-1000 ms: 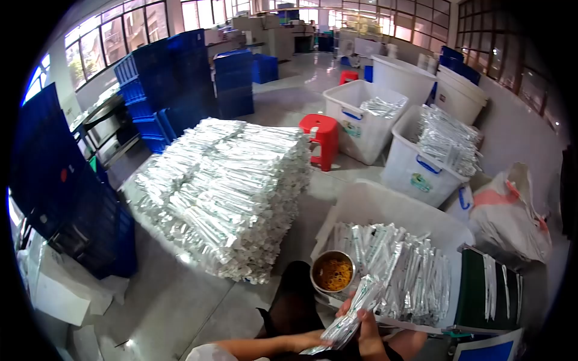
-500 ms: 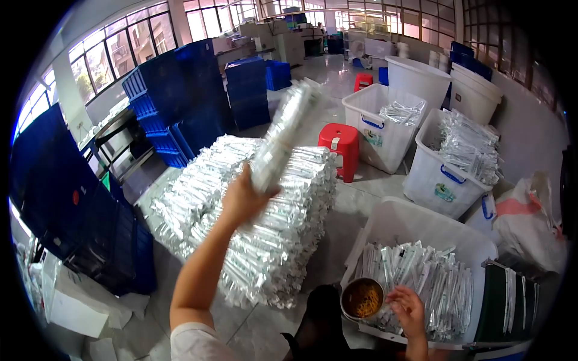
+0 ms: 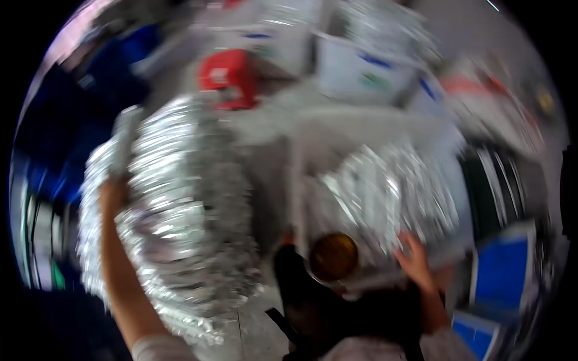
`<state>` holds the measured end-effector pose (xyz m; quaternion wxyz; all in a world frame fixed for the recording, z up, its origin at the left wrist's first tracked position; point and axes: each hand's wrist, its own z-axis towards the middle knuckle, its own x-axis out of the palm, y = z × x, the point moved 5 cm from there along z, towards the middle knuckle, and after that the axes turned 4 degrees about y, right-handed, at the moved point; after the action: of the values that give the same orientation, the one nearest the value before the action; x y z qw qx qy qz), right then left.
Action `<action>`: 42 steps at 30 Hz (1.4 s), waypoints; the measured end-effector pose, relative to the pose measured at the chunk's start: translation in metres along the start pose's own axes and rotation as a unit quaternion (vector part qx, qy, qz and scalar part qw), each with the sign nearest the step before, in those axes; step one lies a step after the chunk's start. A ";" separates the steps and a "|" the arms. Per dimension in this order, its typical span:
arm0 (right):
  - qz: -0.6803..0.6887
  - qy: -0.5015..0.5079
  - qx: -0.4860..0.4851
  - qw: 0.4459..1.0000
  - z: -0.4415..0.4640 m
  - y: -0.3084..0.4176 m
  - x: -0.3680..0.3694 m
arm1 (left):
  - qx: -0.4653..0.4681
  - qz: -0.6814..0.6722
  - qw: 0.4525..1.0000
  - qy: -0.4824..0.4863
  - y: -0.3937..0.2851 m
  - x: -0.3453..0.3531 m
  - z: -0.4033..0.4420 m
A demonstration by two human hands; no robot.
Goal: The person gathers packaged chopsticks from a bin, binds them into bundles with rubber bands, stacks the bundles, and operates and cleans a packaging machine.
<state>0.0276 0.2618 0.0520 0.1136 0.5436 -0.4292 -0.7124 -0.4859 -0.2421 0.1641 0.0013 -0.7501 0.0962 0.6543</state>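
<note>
Dark clothing (image 3: 346,316), over the lap; pale sleeve (image 3: 159,350) at lower left. Bowl (image 3: 312,265), round, at the near left corner of the large white bin (image 3: 361,123); brownish-yellow contents, too blurred to itemise. Right hand (image 3: 415,262), above the bin's near edge: fingers curved and well parted, nothing visible in the grasp; contact with the packets just beyond the fingertips, impossible to tell. Blue panels (image 3: 500,274), two, pale-framed, at lower right. Silver packets (image 3: 391,186), many, long and narrow, massed side by side inside the large bin. Left hand (image 3: 114,191), arm stretched forward over the left side of the stack: closed about the near end of a silver bundle (image 3: 125,138), tightness lost to blur. Bundle: pointing away from the wearer, along the stack's upper left side; touching the stack or just above, not clear. Stack (image 3: 180,162), broad and high, of similar silver bundles, left of the large bin. Dark green board (image 3: 478,198), right of the bin, with pale strips (image 3: 490,174) lying across. Further off: whitish sack (image 3: 481,96) with reddish band; white bin with blue handle (image 3: 343,75), silver packets heaped above; red stool (image 3: 227,75); dark blue crates (image 3: 45,120), far left.
</note>
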 end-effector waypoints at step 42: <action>-0.168 0.074 0.414 0.891 0.120 -0.367 -0.122 | 0.271 -0.132 0.952 -0.053 -0.339 0.166 -0.404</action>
<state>0.0812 0.6194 -0.1298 -0.2119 0.6568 -0.5779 -0.4356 -0.0187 0.0152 0.0170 0.2964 -0.6919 0.1698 0.6361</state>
